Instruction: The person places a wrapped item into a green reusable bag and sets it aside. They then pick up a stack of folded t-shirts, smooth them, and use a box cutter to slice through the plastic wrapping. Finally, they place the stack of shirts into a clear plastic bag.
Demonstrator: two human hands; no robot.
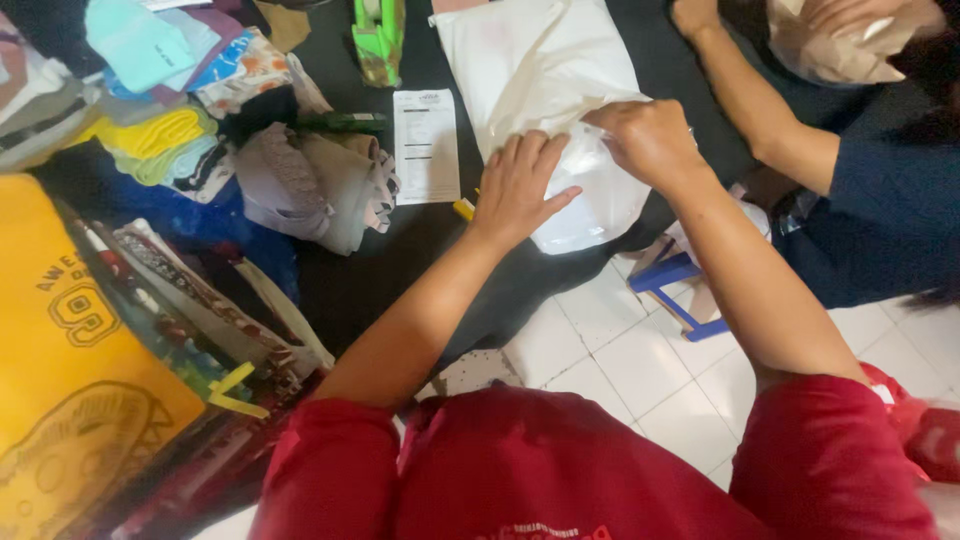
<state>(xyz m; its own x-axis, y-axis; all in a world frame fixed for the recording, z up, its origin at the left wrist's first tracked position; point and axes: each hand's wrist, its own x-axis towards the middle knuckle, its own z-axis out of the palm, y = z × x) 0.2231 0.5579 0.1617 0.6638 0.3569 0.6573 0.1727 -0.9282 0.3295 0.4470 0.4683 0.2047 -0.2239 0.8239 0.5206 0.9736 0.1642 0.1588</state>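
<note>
While our left hand (520, 185) lies flat, fingers spread, on the white glossy plastic mailer bag (560, 100), our right hand (645, 140) curls its fingers, pinching the bag's folded edge. Bag is smooth, crinkled, rectangular, stuffed, on black cloth (400, 260). Just left: white paper slip (426, 145), then piled folded clothes (200, 110).

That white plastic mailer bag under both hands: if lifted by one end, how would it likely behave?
The white mailer bag would probably sag; its film is creased and wrinkled where the left hand and right hand press it. It looks glossy, so likely somewhat slippery. It bulges softly, suggesting folded cloth inside: probably light and not fragile.
</note>
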